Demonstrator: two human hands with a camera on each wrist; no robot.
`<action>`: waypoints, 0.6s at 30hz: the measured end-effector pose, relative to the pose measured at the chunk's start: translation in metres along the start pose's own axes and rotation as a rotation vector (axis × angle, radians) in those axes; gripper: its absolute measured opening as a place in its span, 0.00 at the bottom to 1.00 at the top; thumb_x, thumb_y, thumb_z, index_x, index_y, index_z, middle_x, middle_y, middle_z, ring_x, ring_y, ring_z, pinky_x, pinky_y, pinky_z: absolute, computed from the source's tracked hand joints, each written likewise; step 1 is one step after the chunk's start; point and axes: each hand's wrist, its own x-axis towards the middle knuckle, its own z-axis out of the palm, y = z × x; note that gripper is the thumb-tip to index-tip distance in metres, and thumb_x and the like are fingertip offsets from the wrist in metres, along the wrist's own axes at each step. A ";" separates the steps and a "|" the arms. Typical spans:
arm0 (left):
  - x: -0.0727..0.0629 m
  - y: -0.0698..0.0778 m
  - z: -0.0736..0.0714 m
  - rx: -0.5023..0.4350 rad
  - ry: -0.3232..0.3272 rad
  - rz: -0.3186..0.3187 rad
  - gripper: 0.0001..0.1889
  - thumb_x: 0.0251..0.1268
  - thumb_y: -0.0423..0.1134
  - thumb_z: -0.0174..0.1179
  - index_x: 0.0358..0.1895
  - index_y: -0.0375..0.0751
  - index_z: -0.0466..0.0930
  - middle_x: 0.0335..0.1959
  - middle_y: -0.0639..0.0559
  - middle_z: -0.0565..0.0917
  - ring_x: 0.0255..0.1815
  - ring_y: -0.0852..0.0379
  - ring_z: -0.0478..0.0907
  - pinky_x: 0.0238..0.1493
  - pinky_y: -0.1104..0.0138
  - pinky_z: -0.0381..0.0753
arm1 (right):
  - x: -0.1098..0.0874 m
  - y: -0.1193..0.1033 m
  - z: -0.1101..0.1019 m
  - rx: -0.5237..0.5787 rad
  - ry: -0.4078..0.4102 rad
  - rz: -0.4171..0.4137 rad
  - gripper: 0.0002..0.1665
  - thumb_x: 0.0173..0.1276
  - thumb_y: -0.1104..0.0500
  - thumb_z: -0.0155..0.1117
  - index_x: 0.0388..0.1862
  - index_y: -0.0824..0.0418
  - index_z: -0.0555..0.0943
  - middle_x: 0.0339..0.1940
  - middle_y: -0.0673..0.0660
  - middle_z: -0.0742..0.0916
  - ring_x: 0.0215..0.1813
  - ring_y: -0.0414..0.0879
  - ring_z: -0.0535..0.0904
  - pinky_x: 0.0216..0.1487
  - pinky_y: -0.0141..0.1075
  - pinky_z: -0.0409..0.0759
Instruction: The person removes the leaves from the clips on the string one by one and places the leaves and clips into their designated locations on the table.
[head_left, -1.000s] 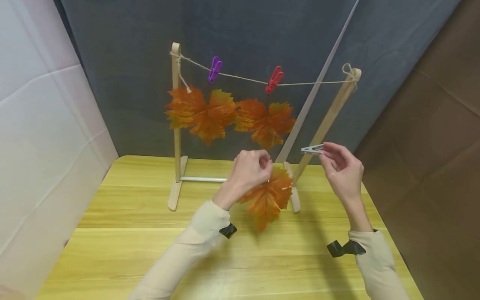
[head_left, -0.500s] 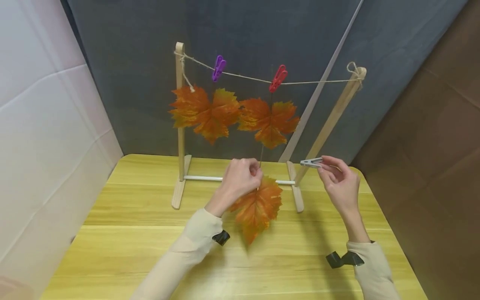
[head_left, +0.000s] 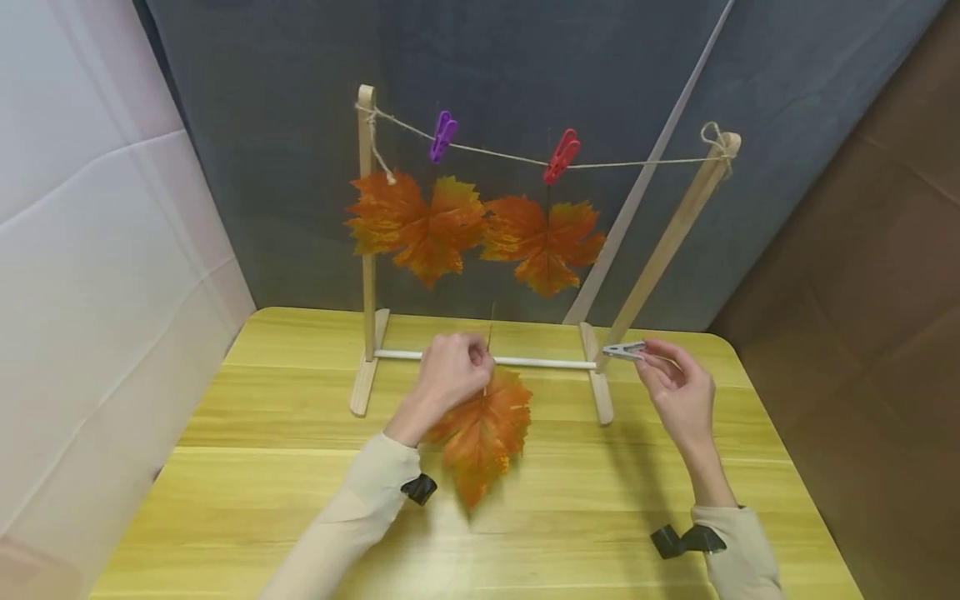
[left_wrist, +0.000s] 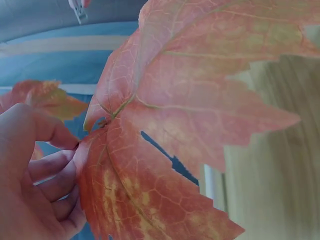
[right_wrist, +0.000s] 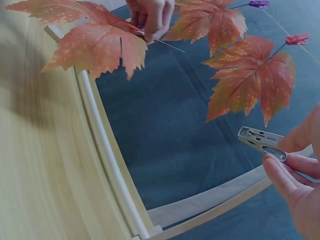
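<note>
My left hand (head_left: 456, 371) pinches an orange artificial maple leaf (head_left: 483, 437) by its thin stem, close to where the blade begins. The leaf hangs in front of the stand's white crossbar, its stem poking up above my fingers. In the left wrist view the leaf (left_wrist: 190, 95) fills most of the picture. At the right, my right hand (head_left: 681, 396) holds a grey clothespin (head_left: 624, 350) between thumb and fingers, its tip pointing left. In the right wrist view this clothespin (right_wrist: 261, 142) has its gripping end away from the fingers.
A wooden stand carries a twine line (head_left: 502, 155) between two posts. A purple clothespin (head_left: 443, 137) and a red clothespin (head_left: 562, 156) hold up two more maple leaves, the left leaf (head_left: 420, 225) and the right leaf (head_left: 546, 242). The white crossbar (head_left: 543, 362) joins the feet.
My left hand has moved left and downward with the maple leaf, away from the right post. My right hand has lowered with the grey clothespin. The view has shifted slightly.
</note>
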 end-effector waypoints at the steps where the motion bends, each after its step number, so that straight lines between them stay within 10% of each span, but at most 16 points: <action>1: -0.002 -0.003 -0.001 0.002 0.000 -0.005 0.07 0.55 0.34 0.57 0.23 0.45 0.82 0.20 0.54 0.82 0.20 0.57 0.74 0.28 0.65 0.75 | -0.002 0.001 0.000 0.011 0.002 0.009 0.20 0.65 0.77 0.63 0.56 0.80 0.77 0.44 0.45 0.87 0.45 0.30 0.86 0.48 0.24 0.82; 18: -0.026 -0.045 -0.013 -0.009 -0.017 -0.118 0.07 0.57 0.33 0.57 0.27 0.41 0.84 0.22 0.51 0.83 0.23 0.56 0.74 0.31 0.64 0.76 | -0.019 0.020 -0.009 0.061 0.011 0.144 0.22 0.66 0.75 0.64 0.59 0.78 0.76 0.44 0.45 0.88 0.45 0.32 0.86 0.49 0.24 0.82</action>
